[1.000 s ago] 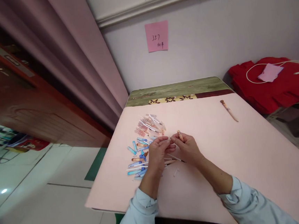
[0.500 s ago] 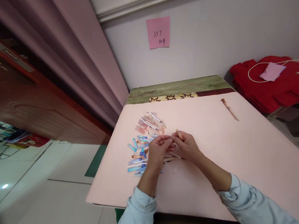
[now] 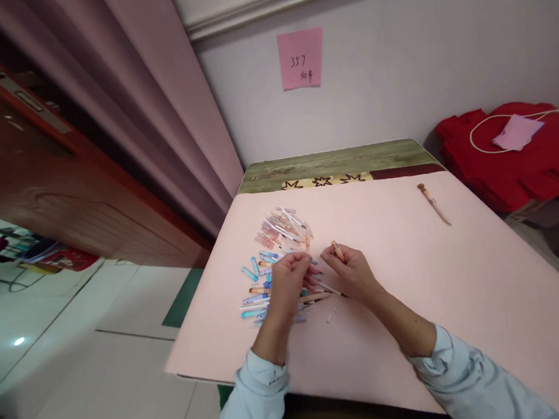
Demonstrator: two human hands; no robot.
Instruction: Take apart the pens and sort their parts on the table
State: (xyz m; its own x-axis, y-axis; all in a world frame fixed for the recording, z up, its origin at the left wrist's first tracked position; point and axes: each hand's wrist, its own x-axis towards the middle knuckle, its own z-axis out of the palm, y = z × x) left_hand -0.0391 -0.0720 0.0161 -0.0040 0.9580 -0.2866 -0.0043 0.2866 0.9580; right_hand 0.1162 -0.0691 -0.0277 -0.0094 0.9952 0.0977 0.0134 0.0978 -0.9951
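Parting is seen between the left hand (image 3: 290, 281) and the right hand (image 3: 356, 273): their fingertips, brought together half a second ago, are now separated by a narrow gap, by which it is suggested that nothing is being worked by both at this instant. A short tan pen part (image 3: 338, 252) is held in the curled fingers of the right hand. The left thumb and fingertips are drawn close together, but whether anything tiny is pinched there cannot be told. Blue pen parts (image 3: 258, 299) are scattered left of the left hand and partly hidden by it; clear pen parts (image 3: 265, 239) are piled with white refills (image 3: 281, 229) just beyond it. Below the gap, a tan barrel (image 3: 319, 296) is laid on the pale pink tabletop (image 3: 383, 220). Well apart, beyond and right of the right hand, a brown-topped pen (image 3: 434, 206) is placed
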